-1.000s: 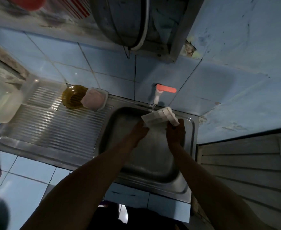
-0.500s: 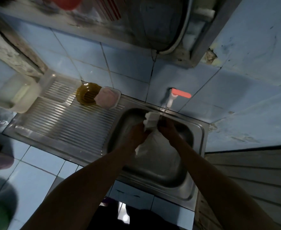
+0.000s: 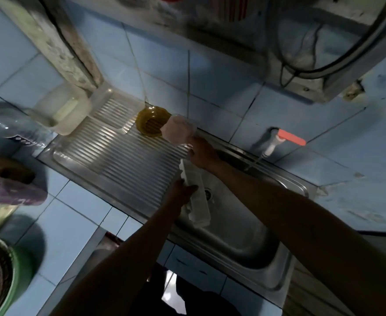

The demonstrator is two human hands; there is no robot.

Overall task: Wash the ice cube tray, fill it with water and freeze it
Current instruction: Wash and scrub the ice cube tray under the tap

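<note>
The white ice cube tray (image 3: 197, 197) hangs tilted on its edge over the left side of the steel sink basin (image 3: 237, 238). My left hand (image 3: 181, 190) grips the tray's left rim. My right hand (image 3: 202, 152) has reached up and left to the corner of a pink tub (image 3: 178, 131) on the drainboard; its fingertips are at the tub's lower right edge, and how they lie is blurred. The tap (image 3: 270, 148) with a red lever stands on the wall behind the basin, and a thin stream of water runs from it.
A ribbed steel drainboard (image 3: 119, 156) lies left of the basin, with a yellow-brown round dish (image 3: 152, 124) next to the pink tub. A clear plastic box (image 3: 62, 110) and a bottle (image 3: 18, 132) stand further left. A green bowl (image 3: 11, 277) sits at the bottom left on the tiled counter.
My right hand let go of the tray and moved left to the pink tub. My left hand now holds the tray alone, lower and away from the tap. The view swung left.
</note>
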